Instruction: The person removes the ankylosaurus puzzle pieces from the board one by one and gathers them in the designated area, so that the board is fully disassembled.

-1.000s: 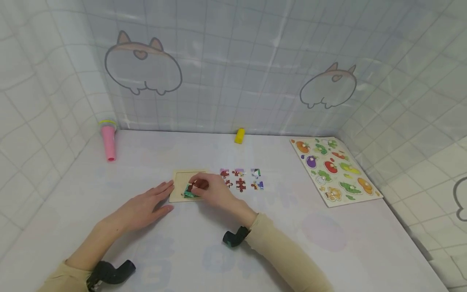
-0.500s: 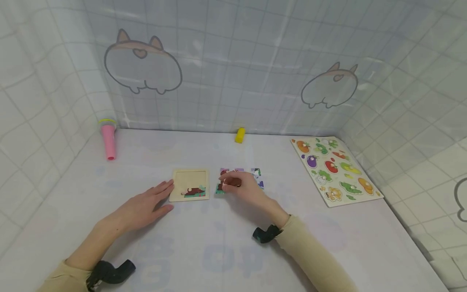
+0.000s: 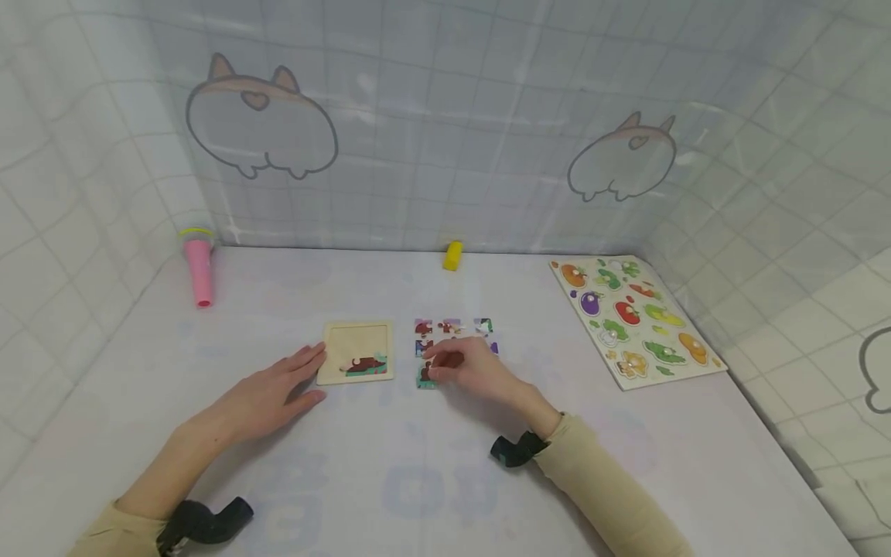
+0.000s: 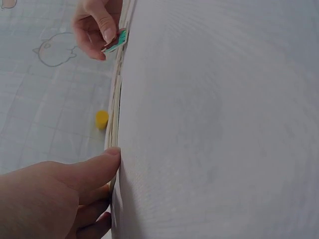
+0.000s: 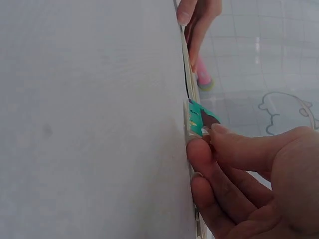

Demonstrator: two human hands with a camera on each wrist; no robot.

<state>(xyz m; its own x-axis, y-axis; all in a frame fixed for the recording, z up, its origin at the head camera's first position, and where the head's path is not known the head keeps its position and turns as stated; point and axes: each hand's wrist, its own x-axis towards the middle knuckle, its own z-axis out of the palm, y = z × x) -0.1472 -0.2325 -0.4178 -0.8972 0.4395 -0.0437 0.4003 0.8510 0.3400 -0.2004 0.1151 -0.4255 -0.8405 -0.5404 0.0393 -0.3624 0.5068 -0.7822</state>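
Observation:
My right hand [image 3: 480, 371] pinches a green and brown jigsaw piece [image 5: 202, 117] between thumb and fingers. The piece is low over the table, at the near left corner of several loose jigsaw pieces [image 3: 423, 328]. Part of that group is hidden behind the hand. To the left lies a square wooden puzzle tray [image 3: 358, 339], with brown and green pieces [image 3: 367, 365] along its near right side. My left hand [image 3: 278, 394] rests by the tray, fingers extended, fingertips at its left edge.
A vegetable peg puzzle board [image 3: 629, 325] lies at the right. At the back are a pink toy microphone [image 3: 200, 271] on the left and a small yellow object [image 3: 453, 256] near the middle. Curtain-like tiled walls [image 3: 445, 131] enclose the table.
My right hand has moved right, from over the tray to the loose pieces, with the green and brown jigsaw piece, then slightly nearer. My left hand has stayed at the tray's edge.

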